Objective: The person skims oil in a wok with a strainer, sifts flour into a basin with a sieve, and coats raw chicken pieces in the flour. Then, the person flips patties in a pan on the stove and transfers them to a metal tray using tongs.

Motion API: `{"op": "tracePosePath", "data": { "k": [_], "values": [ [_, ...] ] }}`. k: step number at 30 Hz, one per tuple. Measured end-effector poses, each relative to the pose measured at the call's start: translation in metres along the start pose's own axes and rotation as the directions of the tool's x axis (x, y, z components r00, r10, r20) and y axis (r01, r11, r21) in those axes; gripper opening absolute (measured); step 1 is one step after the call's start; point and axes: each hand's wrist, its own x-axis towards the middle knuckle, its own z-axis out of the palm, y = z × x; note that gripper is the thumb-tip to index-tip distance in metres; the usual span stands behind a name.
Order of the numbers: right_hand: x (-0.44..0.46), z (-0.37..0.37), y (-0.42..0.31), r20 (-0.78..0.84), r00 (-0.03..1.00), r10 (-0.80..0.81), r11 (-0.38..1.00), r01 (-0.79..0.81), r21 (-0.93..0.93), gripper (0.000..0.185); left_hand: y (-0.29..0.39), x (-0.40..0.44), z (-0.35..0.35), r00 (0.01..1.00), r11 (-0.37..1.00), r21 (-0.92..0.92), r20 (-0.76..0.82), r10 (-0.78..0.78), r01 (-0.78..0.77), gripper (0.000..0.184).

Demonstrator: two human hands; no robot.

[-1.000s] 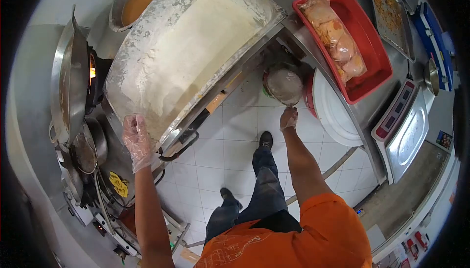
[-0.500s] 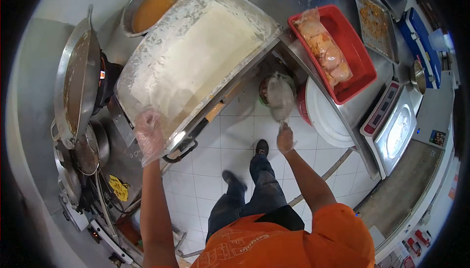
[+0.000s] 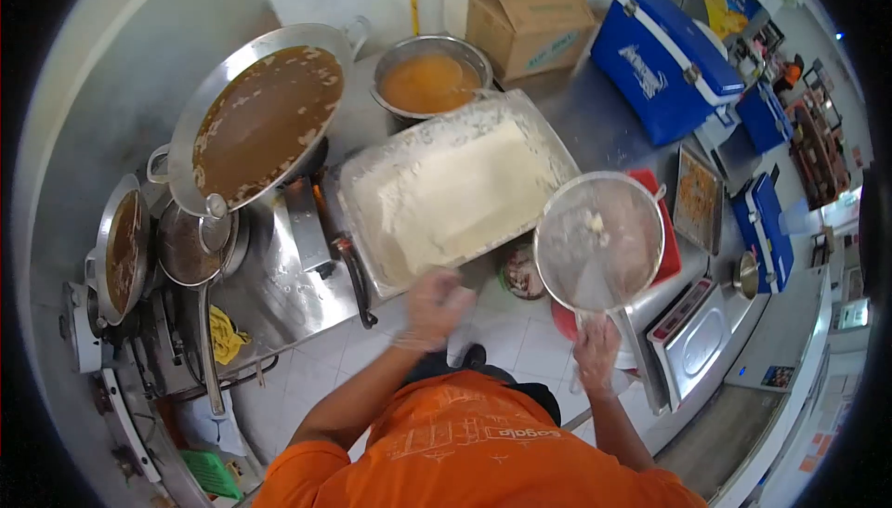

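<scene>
My right hand [image 3: 596, 350], in a clear plastic glove, grips the handle of a large round mesh strainer [image 3: 581, 267]. The strainer is raised at the right, partly in front of a red tub [image 3: 667, 253]; a small pale lump shows in its mesh. My left hand [image 3: 434, 311], also gloved, is just off the near edge of a metal tray [image 3: 548, 132] of pale flour [image 3: 465, 192]. Its fingers look loosely apart and slightly blurred, with nothing visible in them. Below the counter, a container [image 3: 522, 276] of something reddish is partly hidden.
Woks of brown oil [image 3: 269, 118] stand at the left, with a long-handled skimmer [image 3: 210, 341] nearby. Behind the tray are a bowl of orange liquid [image 3: 427, 81] and a cardboard box [image 3: 530, 30]. A blue cooler [image 3: 655, 62] and a scale [image 3: 692, 336] are at the right.
My right hand has raised the strainer from below the counter edge. My left hand has left the tray's near-left corner and moved right, towards my body. The view has tilted up.
</scene>
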Motion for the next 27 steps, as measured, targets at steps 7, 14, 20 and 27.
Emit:
{"op": "tracePosePath", "data": {
  "k": [7, 14, 20, 27],
  "values": [
    [0.114, 0.106, -0.133, 0.288, 0.859, 0.424, 0.105, -0.363, 0.926, 0.020, -0.002, 0.081, 0.039, 0.925, 0.898, -0.278, 0.268, -0.269, 0.342, 0.044],
    [0.197, 0.176, -0.056, 0.276, 0.953, -0.128, 0.219, -0.244, 0.945, 0.061, -0.018, 0.089, -0.035, 0.959, 0.919, 0.274, -0.069, -0.277, 0.285, 0.040],
    [0.257, 0.360, -0.057, 0.156, 0.783, -0.603, 0.565, 0.281, 0.776, 0.047, -0.019, 0.040, -0.035, 0.765, 0.712, -0.498, -0.139, -0.629, 0.495, 0.018],
    [0.251, 0.433, -0.164, 0.134, 0.739, -0.661, 0.373, 0.169, 0.912, 0.028, -0.074, 0.001, 0.005, 0.611, 0.788, -0.477, -0.507, -0.608, 0.388, 0.030]
  ]
}}
